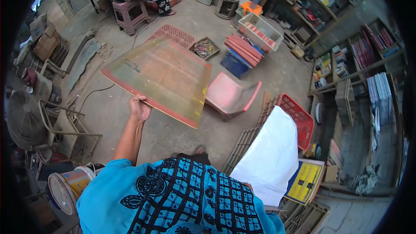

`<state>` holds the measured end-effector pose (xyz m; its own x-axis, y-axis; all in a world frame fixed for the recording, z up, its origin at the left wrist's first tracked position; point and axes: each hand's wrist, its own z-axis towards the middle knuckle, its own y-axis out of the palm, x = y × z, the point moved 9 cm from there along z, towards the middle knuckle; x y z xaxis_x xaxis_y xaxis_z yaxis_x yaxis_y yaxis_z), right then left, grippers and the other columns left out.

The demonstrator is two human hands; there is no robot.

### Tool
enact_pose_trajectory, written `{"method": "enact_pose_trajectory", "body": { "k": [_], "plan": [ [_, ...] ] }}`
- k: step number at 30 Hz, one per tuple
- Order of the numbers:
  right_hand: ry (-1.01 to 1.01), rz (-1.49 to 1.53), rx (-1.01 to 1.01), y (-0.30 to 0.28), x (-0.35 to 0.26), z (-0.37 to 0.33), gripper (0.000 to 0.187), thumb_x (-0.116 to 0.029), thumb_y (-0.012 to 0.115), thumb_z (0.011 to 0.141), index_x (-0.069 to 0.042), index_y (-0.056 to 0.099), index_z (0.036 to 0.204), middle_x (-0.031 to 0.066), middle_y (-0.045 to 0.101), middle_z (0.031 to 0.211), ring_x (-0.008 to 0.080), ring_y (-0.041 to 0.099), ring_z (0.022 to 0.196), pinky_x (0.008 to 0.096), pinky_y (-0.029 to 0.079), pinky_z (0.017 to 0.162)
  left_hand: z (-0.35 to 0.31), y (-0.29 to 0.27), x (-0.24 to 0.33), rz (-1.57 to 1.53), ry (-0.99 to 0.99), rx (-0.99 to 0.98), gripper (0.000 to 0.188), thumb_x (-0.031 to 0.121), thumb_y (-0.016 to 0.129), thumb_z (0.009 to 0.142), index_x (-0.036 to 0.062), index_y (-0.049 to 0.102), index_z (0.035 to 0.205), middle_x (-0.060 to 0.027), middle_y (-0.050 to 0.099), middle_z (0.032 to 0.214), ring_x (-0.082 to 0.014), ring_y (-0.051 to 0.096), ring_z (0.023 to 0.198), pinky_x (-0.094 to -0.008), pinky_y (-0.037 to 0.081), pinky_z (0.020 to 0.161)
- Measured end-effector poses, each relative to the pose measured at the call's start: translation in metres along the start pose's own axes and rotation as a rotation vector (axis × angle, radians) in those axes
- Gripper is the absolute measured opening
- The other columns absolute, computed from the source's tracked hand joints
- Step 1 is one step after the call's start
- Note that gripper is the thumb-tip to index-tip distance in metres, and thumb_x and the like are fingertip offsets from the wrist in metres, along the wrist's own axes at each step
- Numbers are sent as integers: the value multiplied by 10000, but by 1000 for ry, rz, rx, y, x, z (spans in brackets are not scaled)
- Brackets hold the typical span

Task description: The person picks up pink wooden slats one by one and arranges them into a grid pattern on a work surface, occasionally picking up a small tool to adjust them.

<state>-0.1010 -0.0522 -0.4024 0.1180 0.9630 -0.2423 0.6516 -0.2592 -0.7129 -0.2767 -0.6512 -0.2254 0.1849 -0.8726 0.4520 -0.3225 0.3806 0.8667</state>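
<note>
Overhead, as seen from the head camera, one large flat screen frame (162,76): red-edged, with a yellowish-green stained mesh, held tilted above the concrete floor (173,134).

Left hand (139,107): fingers clamped on the near edge of the screen frame, arm stretched forward from a blue patterned sleeve.

Right hand: almost wholly hidden; only a sliver shows at the lower edge of a white sheet (271,156), which lies to the right of and below the screen frame. Whether that hand grips the sheet cannot be told.

Items placed relative to the screen frame:
- Red plastic chair seat (232,95), just beside its right corner, on the floor.
- Red plastic crate (301,119), further right, partly behind the white sheet.
- Yellow printed board (305,182), well to the lower right, past the sheet.
- Red mesh mat (173,34) and a shallow tray of small mixed items (205,48), just beyond its far edge.
- Stack of red flat frames (242,48) and a white basket (261,30), beyond and to the right.
- Pink stool (130,15) with a seated person, far beyond.
- Metal fan (24,119), well to the left.
- Shelving with stacked goods (372,60), far right.
</note>
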Motion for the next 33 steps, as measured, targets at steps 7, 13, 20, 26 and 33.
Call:
{"method": "enact_pose_trajectory", "body": {
  "k": [7,13,20,26,33],
  "plan": [
    [120,57,-210,-33,-23,97,218,-239,577,745,-67,647,860,186,620,826,332,591,817,393,473,723,105,-38,59,22,111,88,302,32,449,597,-23,524,885,-118,579,939,-260,564,898,-392,446,860],
    [15,265,307,-217,-116,189,215,-180,570,745,-46,643,895,177,630,822,312,610,797,357,475,726,212,-67,83,2,188,175,355,50,445,608,-36,503,947,-150,569,969,-296,552,920,-435,431,872],
    [58,242,252,-240,-223,260,259,-207,566,778,-45,625,971,163,638,782,287,628,742,360,480,657,354,-147,110,-93,134,153,444,83,441,601,-47,474,1024,-166,555,983,-318,557,904,-452,455,842],
    [-24,81,-69,-224,-351,280,258,-188,563,786,-33,616,986,169,637,801,280,630,741,353,483,653,421,-238,101,-130,-113,305,468,88,443,644,-24,436,1099,-162,543,1034,-322,542,945,-456,436,859],
    [-65,2,-179,-269,-476,348,304,-207,572,795,-24,592,1037,176,624,933,235,617,849,307,480,734,387,-348,129,-89,-121,744,440,211,373,793,-4,416,1175,-165,496,1155,-321,474,1056,-484,321,936]
  ]
}}
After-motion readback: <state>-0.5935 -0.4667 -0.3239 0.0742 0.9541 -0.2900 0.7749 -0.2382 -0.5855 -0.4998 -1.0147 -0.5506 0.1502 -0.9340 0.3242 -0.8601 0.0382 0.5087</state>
